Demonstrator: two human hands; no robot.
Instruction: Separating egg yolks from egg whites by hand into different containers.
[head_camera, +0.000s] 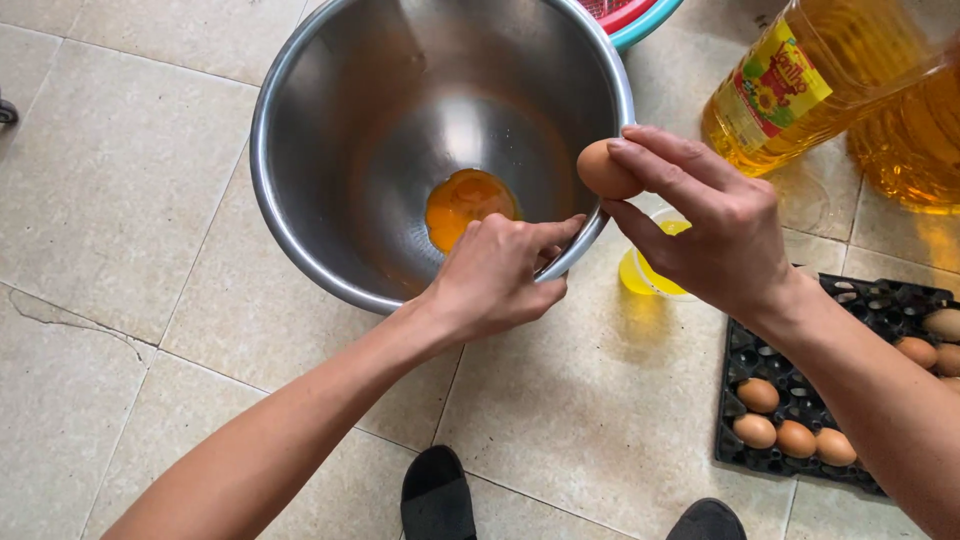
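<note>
Right hand: the right hand (715, 225) pinches a brown egg (603, 170) between its fingertips and thumb, fingers pressed together around the shell — the egg sits right at the near rim of the bowl, touching or all but touching it.
Left hand: the left hand (495, 275) grips the near rim of the steel bowl (300, 215), fingers curled over the edge and thumb on the outside, closed on the metal.
Bowl: large, round, shiny, standing on the tiled floor (110, 200); one cracked egg yolk (465, 205) lies at its bottom.
Small cup: a clear plastic cup (650, 275) with yellow liquid stands on the floor just beside the bowl, partly hidden under the right hand.
Oil bottles: two big bottles of yellow oil (800, 90) stand at the upper right, the nearer one tilted in view.
Egg tray: a black tray (780, 440) at the lower right — several brown eggs in its cups, many cups vacant.
Feet: two dark shoes (440, 495) show at the bottom edge.
Beyond the bowl: a red and teal basket rim (640, 15) peeks out.
</note>
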